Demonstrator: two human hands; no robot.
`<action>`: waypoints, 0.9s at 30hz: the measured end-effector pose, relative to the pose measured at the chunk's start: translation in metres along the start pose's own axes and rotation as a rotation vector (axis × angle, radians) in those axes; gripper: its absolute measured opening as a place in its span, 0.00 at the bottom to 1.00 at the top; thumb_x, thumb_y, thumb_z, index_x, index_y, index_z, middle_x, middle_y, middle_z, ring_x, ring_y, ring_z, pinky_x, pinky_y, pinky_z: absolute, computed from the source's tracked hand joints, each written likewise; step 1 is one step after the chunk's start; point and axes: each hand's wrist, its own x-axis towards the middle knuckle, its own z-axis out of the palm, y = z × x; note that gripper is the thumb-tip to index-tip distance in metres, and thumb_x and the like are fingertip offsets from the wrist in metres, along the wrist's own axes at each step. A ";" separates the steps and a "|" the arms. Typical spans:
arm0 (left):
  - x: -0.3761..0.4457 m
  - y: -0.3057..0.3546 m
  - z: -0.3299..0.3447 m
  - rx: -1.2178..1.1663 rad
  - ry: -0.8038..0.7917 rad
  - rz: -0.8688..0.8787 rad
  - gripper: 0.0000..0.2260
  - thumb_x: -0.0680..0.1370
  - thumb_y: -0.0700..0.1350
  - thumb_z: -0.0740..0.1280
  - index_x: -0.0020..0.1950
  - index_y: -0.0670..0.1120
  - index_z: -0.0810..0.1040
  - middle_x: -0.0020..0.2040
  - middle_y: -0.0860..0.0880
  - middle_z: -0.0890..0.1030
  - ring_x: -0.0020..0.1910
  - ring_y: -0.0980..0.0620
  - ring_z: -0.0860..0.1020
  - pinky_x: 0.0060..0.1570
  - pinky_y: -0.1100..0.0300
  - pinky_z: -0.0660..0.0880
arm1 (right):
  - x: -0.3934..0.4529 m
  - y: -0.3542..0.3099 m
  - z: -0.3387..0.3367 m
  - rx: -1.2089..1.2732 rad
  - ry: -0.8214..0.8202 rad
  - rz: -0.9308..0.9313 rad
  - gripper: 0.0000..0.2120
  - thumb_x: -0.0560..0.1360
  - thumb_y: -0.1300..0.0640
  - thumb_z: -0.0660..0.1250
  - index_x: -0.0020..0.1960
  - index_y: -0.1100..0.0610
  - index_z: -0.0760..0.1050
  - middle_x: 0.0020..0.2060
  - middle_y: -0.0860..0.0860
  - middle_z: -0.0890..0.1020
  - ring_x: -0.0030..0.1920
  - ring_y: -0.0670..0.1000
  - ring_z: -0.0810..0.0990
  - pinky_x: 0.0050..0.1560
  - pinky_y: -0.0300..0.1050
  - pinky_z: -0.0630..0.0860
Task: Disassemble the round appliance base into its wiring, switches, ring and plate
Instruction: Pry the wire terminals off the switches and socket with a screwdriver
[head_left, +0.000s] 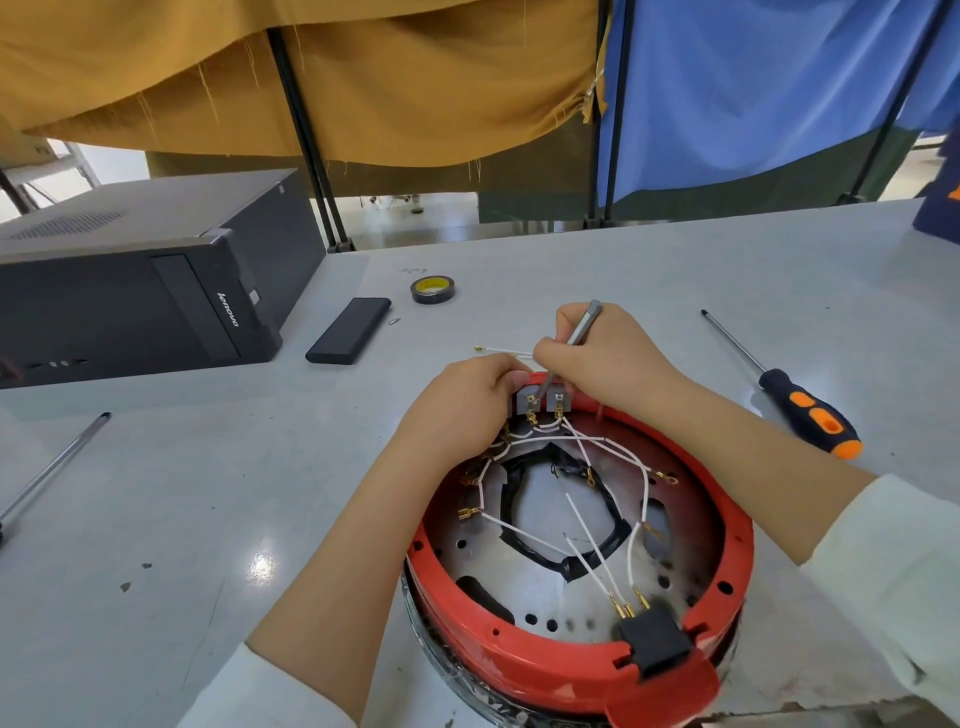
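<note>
Left hand (462, 405): fingers curled over the far rim of the round base, gripping the left of two grey switches (543, 399) mounted there.
Right hand (602, 358): fingers pinched round a slim grey tool (574, 343), held like a pen; its tip comes down between the two switch blocks.
Switches: two small grey blocks side by side at the far edge of the red ring, with brass terminals on their near faces.
Red ring (519, 644): a thick red plastic ring, seated on top of the base and tilted a little toward the camera.
Plate (691, 519): a shiny metal disc with round holes and slots, inside the ring; a loop of black tape sits at its middle.
Wiring (582, 525): thin white leads with brass spade ends run from the switches across the plate; three end at a black connector block (654, 639) on the near rim.
Base position: on the grey counter (156, 519), close to the person, right of centre.
Loose lead (504, 351): a white wire with a brass end, on the counter just beyond the hands.
Orange-and-black screwdriver (784, 389): on the counter to the right, well apart from the base.
Tape roll (432, 289): black with a yellow core, beyond the hands.
Black flat case (348, 336): left of the tape roll, with a small bit beside it.
Computer tower (140, 275): black, lying on its side at the far left.
Metal rod (52, 467): at the left edge of the counter.
</note>
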 end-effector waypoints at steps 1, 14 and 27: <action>0.000 0.000 0.000 -0.005 -0.003 -0.003 0.11 0.81 0.48 0.56 0.54 0.51 0.79 0.45 0.49 0.79 0.43 0.50 0.75 0.40 0.57 0.69 | -0.001 0.000 -0.004 0.033 0.010 0.018 0.14 0.68 0.60 0.66 0.28 0.56 0.65 0.18 0.48 0.71 0.21 0.42 0.68 0.24 0.32 0.64; -0.002 0.000 0.000 0.014 0.017 -0.038 0.11 0.81 0.50 0.56 0.55 0.54 0.78 0.47 0.52 0.77 0.46 0.49 0.75 0.46 0.54 0.72 | -0.014 0.015 -0.018 0.003 0.055 0.045 0.15 0.71 0.58 0.66 0.30 0.56 0.65 0.26 0.56 0.75 0.21 0.43 0.67 0.28 0.37 0.66; 0.000 -0.002 0.002 0.091 0.027 -0.037 0.12 0.82 0.50 0.54 0.57 0.52 0.77 0.50 0.49 0.79 0.46 0.49 0.75 0.42 0.56 0.70 | -0.012 0.016 -0.008 -0.037 0.083 -0.033 0.18 0.71 0.57 0.67 0.28 0.54 0.61 0.22 0.47 0.64 0.22 0.43 0.64 0.25 0.34 0.61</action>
